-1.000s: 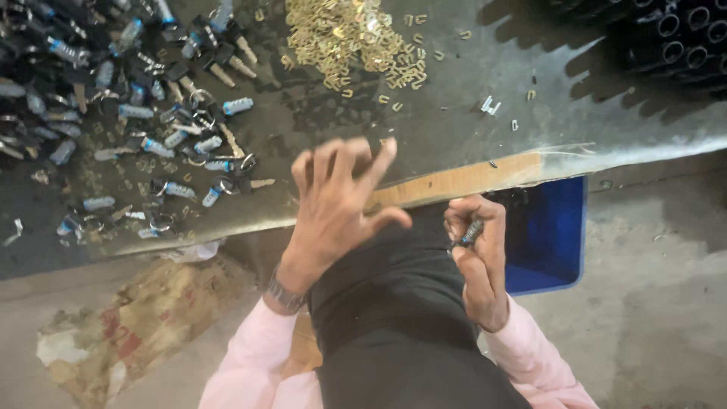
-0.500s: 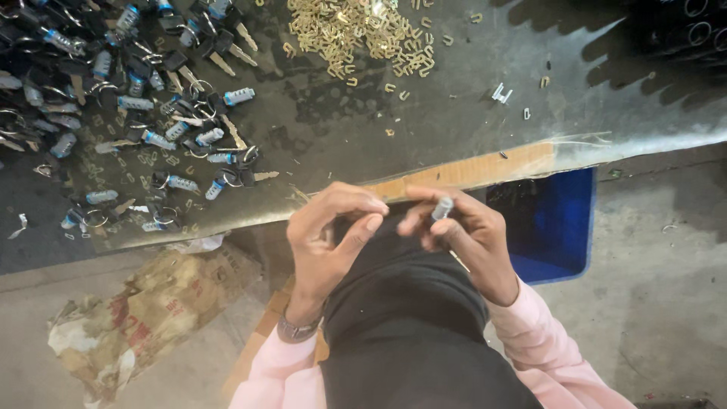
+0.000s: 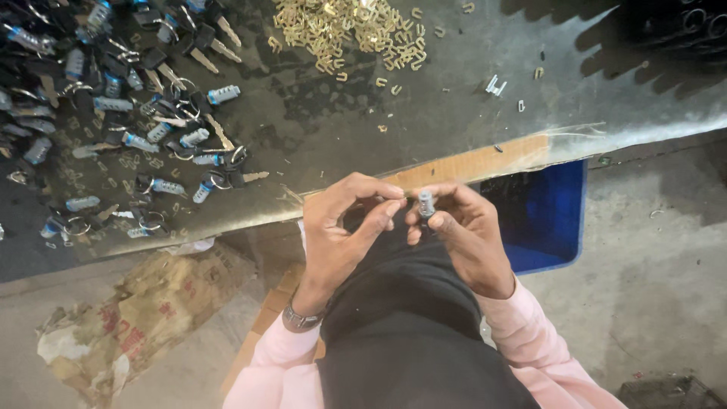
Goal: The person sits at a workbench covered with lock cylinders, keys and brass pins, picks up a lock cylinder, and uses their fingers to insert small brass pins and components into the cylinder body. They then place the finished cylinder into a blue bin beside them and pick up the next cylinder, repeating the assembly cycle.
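**Small lock cylinder pinched over the lap, right at the table's edge**

The little silvery lock cylinder (image 3: 426, 203) stands almost upright between the fingertips of the right hand (image 3: 463, 236), held off the table, just in front of its near edge and above the dark lap. It looks like a risky perch to me: the grip is only a fingertip pinch, and the piece is small and smooth, so a slip would likely send it down between the knees or toward the blue bin (image 3: 547, 220) below. The left hand (image 3: 344, 227) is curled close in, thumb and forefinger nearly meeting beside the cylinder's top; whether they pinch some tiny part I cannot tell. Neither hand lies flat or slack. Up on the metal table (image 3: 318, 121) sits a heap of brass clips (image 3: 344, 30), and further left a sprawl of keys and finished cylinders (image 3: 136, 113), well apart from both hands.
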Motion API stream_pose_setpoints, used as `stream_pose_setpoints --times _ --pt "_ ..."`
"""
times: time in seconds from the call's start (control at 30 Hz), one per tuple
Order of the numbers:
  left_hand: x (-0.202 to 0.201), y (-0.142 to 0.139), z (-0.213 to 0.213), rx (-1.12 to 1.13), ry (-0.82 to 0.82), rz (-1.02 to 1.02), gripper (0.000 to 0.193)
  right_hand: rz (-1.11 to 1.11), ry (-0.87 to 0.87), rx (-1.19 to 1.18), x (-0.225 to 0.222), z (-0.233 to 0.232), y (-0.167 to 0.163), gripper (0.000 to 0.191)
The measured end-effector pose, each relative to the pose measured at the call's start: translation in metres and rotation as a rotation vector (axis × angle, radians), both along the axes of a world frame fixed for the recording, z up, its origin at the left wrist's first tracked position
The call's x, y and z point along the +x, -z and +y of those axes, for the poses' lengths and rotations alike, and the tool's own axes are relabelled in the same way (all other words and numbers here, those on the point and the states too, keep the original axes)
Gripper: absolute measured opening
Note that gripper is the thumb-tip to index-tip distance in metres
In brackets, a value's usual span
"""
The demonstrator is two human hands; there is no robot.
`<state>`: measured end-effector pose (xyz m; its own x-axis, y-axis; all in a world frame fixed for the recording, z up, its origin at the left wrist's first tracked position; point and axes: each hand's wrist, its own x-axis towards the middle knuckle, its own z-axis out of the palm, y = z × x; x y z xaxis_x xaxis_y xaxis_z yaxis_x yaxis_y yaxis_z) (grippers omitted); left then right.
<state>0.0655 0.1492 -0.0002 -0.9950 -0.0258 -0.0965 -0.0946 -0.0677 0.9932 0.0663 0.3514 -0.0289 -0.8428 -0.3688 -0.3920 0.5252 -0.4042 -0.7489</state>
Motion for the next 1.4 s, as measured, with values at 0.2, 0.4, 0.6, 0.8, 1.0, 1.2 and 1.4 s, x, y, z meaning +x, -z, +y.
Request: stream_pose_setpoints --times 0.2,0.4,0.6,0.8,1.0,1.2,1.4 --pt "0.0 0.0 0.004 0.037 0.048 0.102 0.015 -0.026 0.039 -0.103 0.001 0.001 0.005 0.028" --pt "-0.003 -0.002 0.009 0.099 0.004 0.044 0.018 -0.025 0.047 -0.057 0.004 -0.001 0.0 0.028" --pt "-0.003 -0.001 0.01 -0.071 -0.001 0.065 0.015 -0.003 0.191 -0.222 0.005 -0.005 0.001 0.026" --pt "-0.001 -0.003 0.009 -0.122 0.008 0.161 0.019 -0.021 0.073 -0.107 0.007 -0.001 -0.008 0.031" --pt "0.001 -0.009 0.013 -0.31 -0.02 0.267 0.021 0.013 0.055 -0.152 0.009 -0.003 0.002 0.028" --pt "-0.001 -0.009 0.016 -0.475 -0.034 0.385 0.023 0.009 0.074 -0.101 0.01 -0.003 0.004 0.023" --pt "-0.001 -0.007 0.015 -0.548 -0.028 0.44 0.024 0.074 0.078 0.021 0.008 -0.003 0.003 0.018"
